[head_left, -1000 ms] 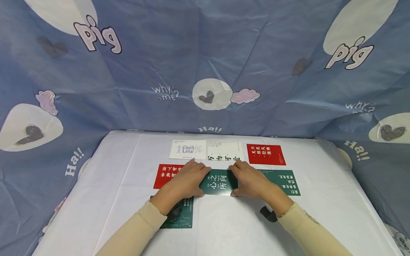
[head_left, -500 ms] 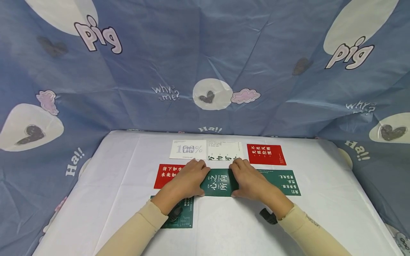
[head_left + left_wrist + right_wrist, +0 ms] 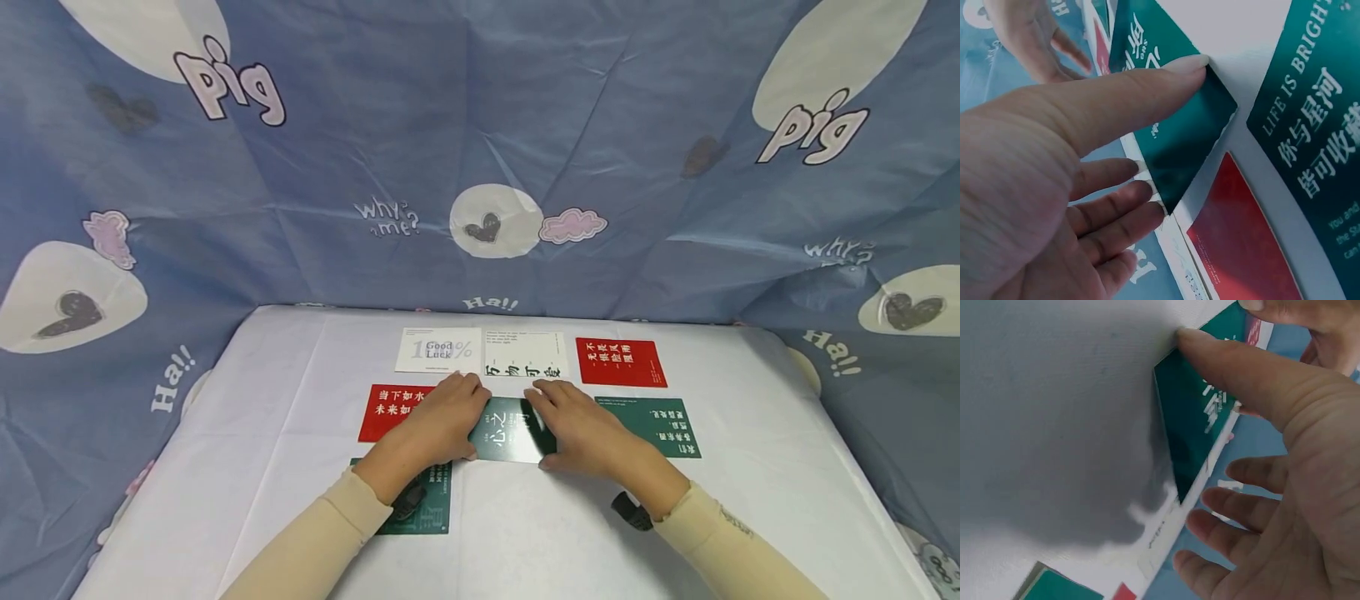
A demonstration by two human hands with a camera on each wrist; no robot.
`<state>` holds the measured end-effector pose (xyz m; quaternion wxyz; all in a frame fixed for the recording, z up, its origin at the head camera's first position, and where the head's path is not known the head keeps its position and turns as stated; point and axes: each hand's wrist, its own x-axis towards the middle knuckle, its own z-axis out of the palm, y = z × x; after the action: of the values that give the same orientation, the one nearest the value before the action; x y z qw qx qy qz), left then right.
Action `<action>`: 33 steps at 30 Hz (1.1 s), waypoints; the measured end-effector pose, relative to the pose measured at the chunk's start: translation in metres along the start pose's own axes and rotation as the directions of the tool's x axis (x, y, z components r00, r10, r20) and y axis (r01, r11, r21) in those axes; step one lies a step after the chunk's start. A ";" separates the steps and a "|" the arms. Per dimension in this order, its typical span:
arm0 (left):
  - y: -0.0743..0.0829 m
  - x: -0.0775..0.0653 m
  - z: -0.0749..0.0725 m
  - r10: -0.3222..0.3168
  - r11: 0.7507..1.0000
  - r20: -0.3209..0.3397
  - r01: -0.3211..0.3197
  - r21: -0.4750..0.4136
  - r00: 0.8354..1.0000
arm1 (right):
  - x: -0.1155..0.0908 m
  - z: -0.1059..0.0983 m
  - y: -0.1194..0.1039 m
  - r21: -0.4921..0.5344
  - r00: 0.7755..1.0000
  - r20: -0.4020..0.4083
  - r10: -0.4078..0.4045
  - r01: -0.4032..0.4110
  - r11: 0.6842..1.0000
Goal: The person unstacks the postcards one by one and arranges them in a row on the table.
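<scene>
Both hands are at a green card (image 3: 498, 429) with white characters, close over the middle of the white table. The left hand (image 3: 446, 421) holds its left end, thumb across the near side and fingertips at the far edge, as the left wrist view shows. At the right end, the right hand (image 3: 585, 425) has its thumb (image 3: 1210, 353) at the near edge. Its other fingers (image 3: 1222, 534) are spread, apart from the card in the right wrist view. A shadow falls on the table beside the card, and glare covers its right half.
Flat on the table (image 3: 555, 533) lie two white cards at the back, a red card (image 3: 621, 363) behind the right hand and a green one (image 3: 652, 427) beside it. A red card (image 3: 382, 417) and a green card (image 3: 423, 508) lie by the left arm. Printed cloth (image 3: 420, 125) hangs behind.
The card's right part has tilted and now shines with glare. The right hand's fingers have shifted slightly on that end; the left hand has stayed nearly still.
</scene>
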<state>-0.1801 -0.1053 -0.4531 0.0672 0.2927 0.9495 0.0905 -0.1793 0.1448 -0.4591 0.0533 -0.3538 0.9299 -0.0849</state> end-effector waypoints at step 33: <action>0.002 -0.001 0.009 0.028 0.999 -0.060 -0.026 0.035 0.998 | -0.015 -0.005 0.012 0.047 0.999 -0.021 0.045 -0.044 0.998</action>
<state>-0.1764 -0.1035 -0.4611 0.0321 0.3036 0.9486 0.0838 -0.1771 0.1640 -0.4562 0.0533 -0.3309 0.9358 -0.1090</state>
